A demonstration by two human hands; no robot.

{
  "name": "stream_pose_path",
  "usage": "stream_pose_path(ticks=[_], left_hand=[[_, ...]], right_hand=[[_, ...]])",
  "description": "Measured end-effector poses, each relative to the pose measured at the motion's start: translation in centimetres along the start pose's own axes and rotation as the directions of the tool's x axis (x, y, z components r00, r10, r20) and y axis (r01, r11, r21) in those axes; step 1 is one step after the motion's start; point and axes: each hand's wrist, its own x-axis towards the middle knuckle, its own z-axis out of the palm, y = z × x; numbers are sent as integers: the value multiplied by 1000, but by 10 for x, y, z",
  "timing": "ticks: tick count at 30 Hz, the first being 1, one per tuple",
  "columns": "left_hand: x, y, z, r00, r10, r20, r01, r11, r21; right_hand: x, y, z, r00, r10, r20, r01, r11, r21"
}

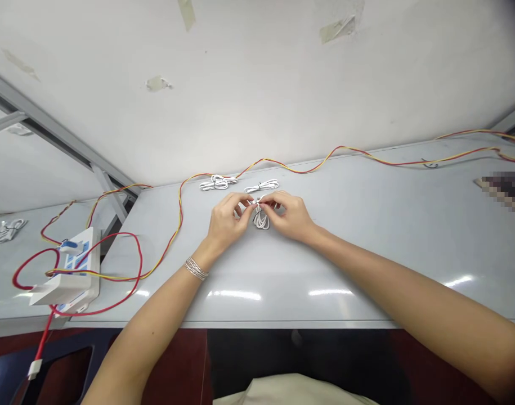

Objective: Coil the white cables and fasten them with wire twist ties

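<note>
My left hand [231, 220] and my right hand [291, 216] meet over the table, each with thumb and forefinger pinched together. Between the fingertips is the upper end of a coiled white cable [262, 220], whose loops hang toward me and rest on the table. A thin black tie [258, 213] runs around this coil, and dark bits of it seem to show by both fingertips. Just beyond my hands lies a tied white cable bundle [262, 185]. Farther left, more white cable bundles [217, 183] lie close together, also bound with black ties.
A white power strip [82, 264] with plugs and a looping red wire [139, 253] stands at the left. Twisted red-yellow wire [301, 170] runs along the wall. Another white cable bundle [7, 231] lies far left. A blurred item [504, 191] sits at the right on the grey table [367, 225].
</note>
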Motion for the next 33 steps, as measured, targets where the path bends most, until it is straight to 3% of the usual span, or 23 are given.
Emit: stream_pose_path(ticks=[8,14,21,27,33], left_hand=[[1,-3,-3,996,92,10,-93,990,107],[1,-1,-1,997,58,59,-62,995,74],[-1,-2,0,994,64,88,-70,995,67],[-1,2,1,991,-59,123,64,997,-35],[1,-2,3,930,-178,321,248,949,-194]], right_hand=[[0,-2,0,1000,-18,13,18,1000,15],[1,-4,-1,994,-106,19,107,994,-19],[2,-4,-2,993,-114,35,115,993,-30],[1,-3,-2,993,-112,38,114,992,-55],[1,1,-2,993,-113,32,117,986,-119]])
